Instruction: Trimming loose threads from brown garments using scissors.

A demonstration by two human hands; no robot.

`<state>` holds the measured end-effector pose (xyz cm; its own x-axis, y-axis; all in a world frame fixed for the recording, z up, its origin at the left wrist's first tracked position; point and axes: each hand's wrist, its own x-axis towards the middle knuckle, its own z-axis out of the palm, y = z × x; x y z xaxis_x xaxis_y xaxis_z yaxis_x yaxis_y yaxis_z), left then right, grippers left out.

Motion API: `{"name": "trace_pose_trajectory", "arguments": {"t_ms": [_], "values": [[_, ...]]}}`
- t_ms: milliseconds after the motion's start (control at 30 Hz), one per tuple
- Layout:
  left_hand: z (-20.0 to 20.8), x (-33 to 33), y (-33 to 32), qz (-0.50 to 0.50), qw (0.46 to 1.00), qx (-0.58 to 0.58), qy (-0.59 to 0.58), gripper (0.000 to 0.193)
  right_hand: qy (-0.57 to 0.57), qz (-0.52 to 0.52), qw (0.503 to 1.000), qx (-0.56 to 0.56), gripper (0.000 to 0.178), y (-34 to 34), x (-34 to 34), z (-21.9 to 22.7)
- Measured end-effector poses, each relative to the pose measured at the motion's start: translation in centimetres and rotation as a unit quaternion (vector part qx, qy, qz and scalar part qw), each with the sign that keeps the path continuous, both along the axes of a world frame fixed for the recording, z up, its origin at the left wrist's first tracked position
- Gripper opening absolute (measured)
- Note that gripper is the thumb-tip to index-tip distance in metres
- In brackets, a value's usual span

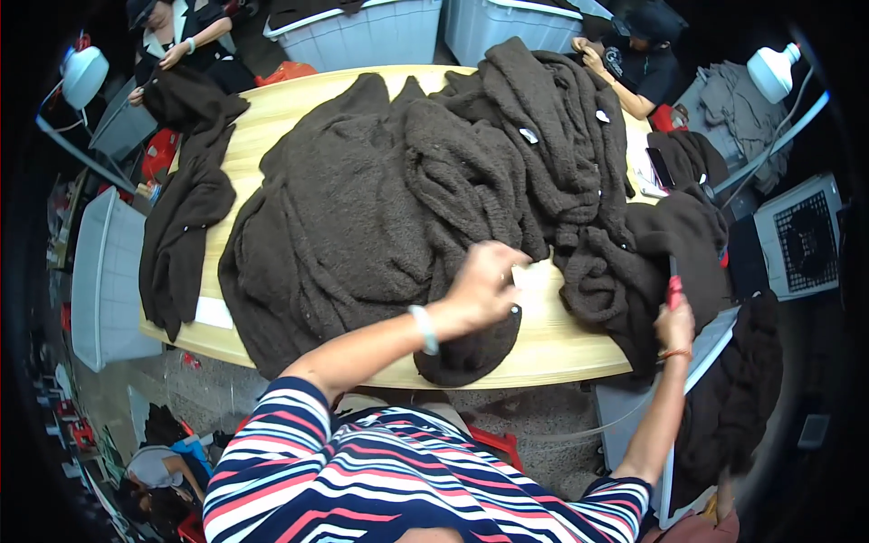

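A large heap of dark brown fleece garments (353, 199) covers much of the pale wooden table (552, 339). My left hand (484, 282) is over the near edge of the heap, its fingers curled and somewhat blurred. A small white tag or paper piece (529, 274) is right beside its fingertips; whether they pinch it or the cloth is unclear. At the right, my right hand (675, 328) is closed around a tool with a red handle (674, 291) and a thin, dark tip pointing away from me. That tip lies against a dark garment (674, 235) draped at the table's right end.
Two people sit across the table, at far left (186, 41) and far right (634, 63), handling dark garments. Grey plastic bins (358, 41) stand behind; another bin (100, 281) is at left. Lamps (774, 74) flank the table. A phone (658, 168) lies at right.
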<state>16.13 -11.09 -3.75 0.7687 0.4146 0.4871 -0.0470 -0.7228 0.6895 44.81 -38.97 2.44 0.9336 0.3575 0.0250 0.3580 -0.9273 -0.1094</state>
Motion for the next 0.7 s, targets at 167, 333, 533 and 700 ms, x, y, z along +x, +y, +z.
{"name": "trace_pose_trajectory", "arguments": {"t_ms": [167, 333, 533, 700], "values": [[-1.3, -3.1, 4.6, 0.039, 0.965, 0.180, 0.185, 0.088, 0.108, 0.009, 0.993, 0.048, 0.031, 0.9, -9.1, -5.1], [-1.3, -2.6, 8.0, 0.011, 0.997, -0.078, 0.003, 0.039, 0.149, 0.141, 0.967, 0.154, 0.026, 5.4, -13.4, -4.2], [9.7, -15.9, 12.8, 0.195, 0.812, -0.463, -0.296, 0.032, 0.137, 0.183, 0.955, 0.188, 0.021, 7.5, -13.8, -4.1], [1.4, -28.0, 7.3, 0.318, 0.739, -0.584, -0.101, 0.036, 0.201, 0.216, 0.937, 0.189, 0.020, 10.7, -15.3, -4.4]]}}
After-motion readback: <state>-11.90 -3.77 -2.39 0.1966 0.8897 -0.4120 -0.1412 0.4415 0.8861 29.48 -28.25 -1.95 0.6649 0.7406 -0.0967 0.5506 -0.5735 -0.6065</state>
